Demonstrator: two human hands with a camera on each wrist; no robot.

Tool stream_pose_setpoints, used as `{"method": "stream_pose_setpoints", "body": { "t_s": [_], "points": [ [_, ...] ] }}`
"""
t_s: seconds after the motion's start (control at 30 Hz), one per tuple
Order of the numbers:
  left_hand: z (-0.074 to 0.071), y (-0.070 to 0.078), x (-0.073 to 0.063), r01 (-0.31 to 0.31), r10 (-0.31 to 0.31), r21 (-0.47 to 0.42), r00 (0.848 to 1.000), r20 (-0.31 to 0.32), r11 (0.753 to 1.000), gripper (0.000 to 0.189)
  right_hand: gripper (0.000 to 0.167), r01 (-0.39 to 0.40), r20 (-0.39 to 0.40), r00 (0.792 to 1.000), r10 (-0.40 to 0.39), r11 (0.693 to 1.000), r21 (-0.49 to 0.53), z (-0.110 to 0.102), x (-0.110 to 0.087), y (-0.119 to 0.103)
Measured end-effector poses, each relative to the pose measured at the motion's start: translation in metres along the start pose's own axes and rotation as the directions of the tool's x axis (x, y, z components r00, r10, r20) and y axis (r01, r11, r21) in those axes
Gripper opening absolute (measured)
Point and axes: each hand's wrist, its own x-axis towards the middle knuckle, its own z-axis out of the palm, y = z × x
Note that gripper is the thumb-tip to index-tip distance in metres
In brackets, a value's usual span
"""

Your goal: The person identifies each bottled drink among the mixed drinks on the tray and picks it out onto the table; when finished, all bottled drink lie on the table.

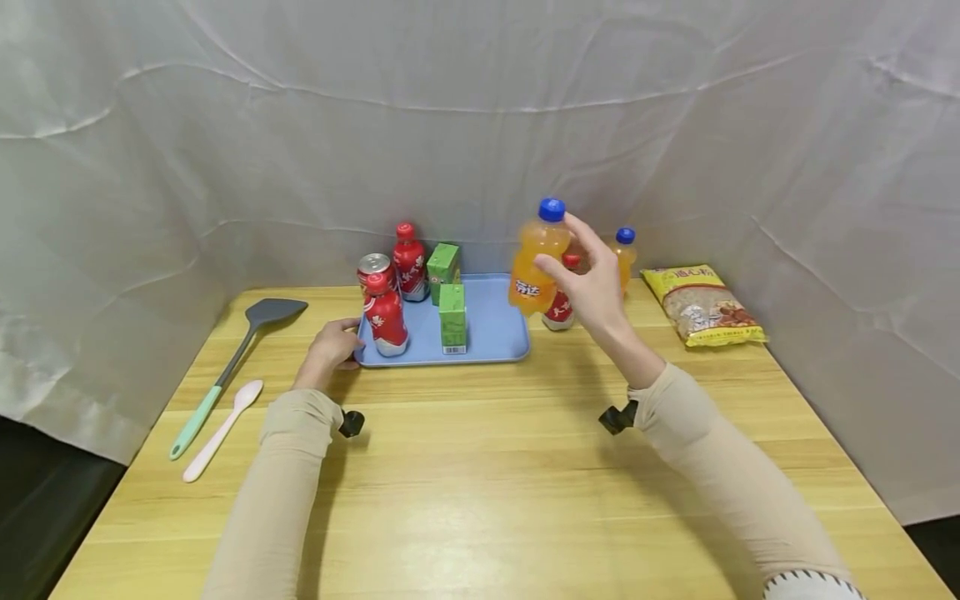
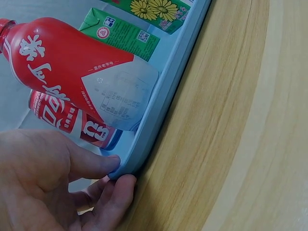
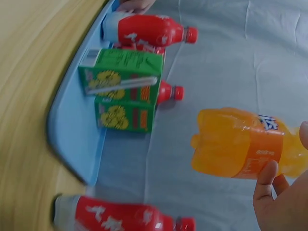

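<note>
The held-up orange bottle (image 1: 532, 257) and the right hand (image 1: 597, 290) partly hide a red bottle (image 1: 557, 316) on the counter (image 1: 480, 467); a second orange bottle (image 1: 627, 257) peeks out past the hand. A can (image 1: 375, 264) sits half behind the front red bottle (image 1: 386, 322). Blue-capped and slightly tilted, the first orange bottle hangs near the blue tray's (image 1: 495, 321) right end, right-hand fingers clamped round it. The left hand (image 1: 333, 344) pinches the tray's near left corner.

Cartons (image 1: 453, 321) stand on the tray (image 1: 491, 333), spatula (image 1: 236, 358) and spoon (image 1: 224, 430) left, bag (image 1: 705, 307) right.
</note>
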Motion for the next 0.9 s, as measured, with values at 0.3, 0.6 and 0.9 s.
{"method": "stream_pose_setpoints", "body": {
  "t_s": [0.3, 0.6, 0.9],
  "points": [
    [-0.001, -0.002, 0.003, -0.001, 0.0, 0.018, 1.0, 0.015, 1.0, 0.063, 0.059, -0.016, -0.075, 0.997, 0.011, 0.998, -0.065, -0.032, -0.008, 0.026],
    [-0.002, -0.001, 0.002, 0.0, 0.0, 0.016, 1.0, 0.016, 1.0, 0.064, 0.058, -0.048, -0.159, 0.987, 0.034, 0.995, -0.086, -0.059, -0.012, 0.053],
    [0.0, 0.0, -0.001, 0.0, 0.0, 0.012, 1.0, 0.0, 1.0, 0.063, 0.062, -0.144, -0.174, 0.978, 0.112, 0.972, -0.183, -0.076, -0.014, 0.072]
  ]
}}
